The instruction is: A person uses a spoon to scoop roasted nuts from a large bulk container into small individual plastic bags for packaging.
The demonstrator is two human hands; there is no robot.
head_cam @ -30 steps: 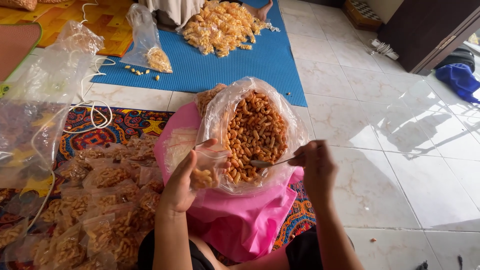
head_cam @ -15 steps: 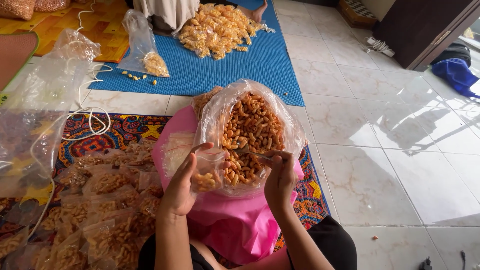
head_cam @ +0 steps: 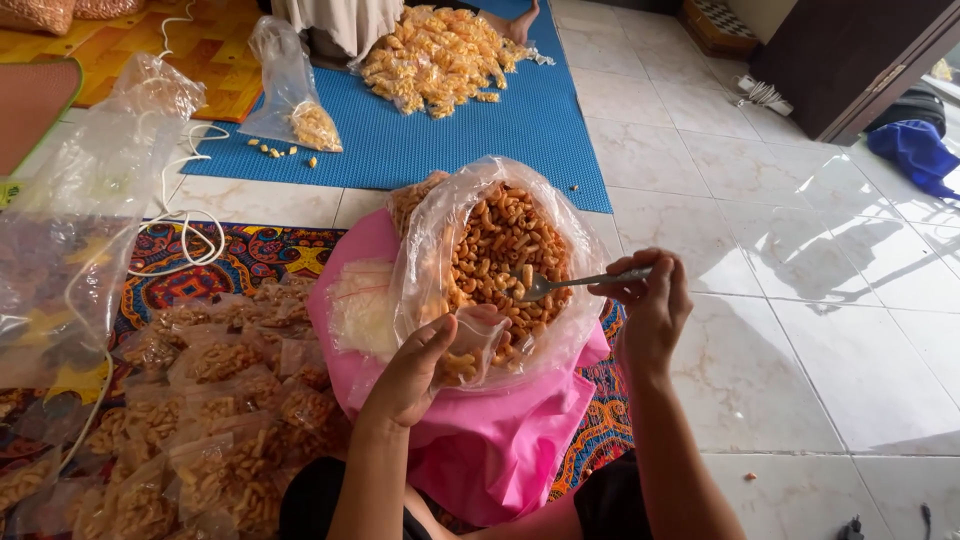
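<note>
Tiled floor (head_cam: 760,330), patterned mat (head_cam: 200,265) | my left hand (head_cam: 415,370) fingers pinching small bag (head_cam: 475,345) open for filling | my right hand (head_cam: 650,305) fingers gripping spoon (head_cam: 570,283) over big snack bag (head_cam: 500,265)

Your right hand (head_cam: 652,310) grips a shiny metal spoon (head_cam: 580,283); your left hand (head_cam: 415,375) pinches a thin clear plastic pouch (head_cam: 478,345). The big bag (head_cam: 500,265) is glossy, crinkled film over pink cloth (head_cam: 500,440); the floor tiles (head_cam: 800,330) gleam.

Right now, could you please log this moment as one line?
left hand: holds small bag | right hand: holds spoon over big snack bag | filled packets: beside
</note>
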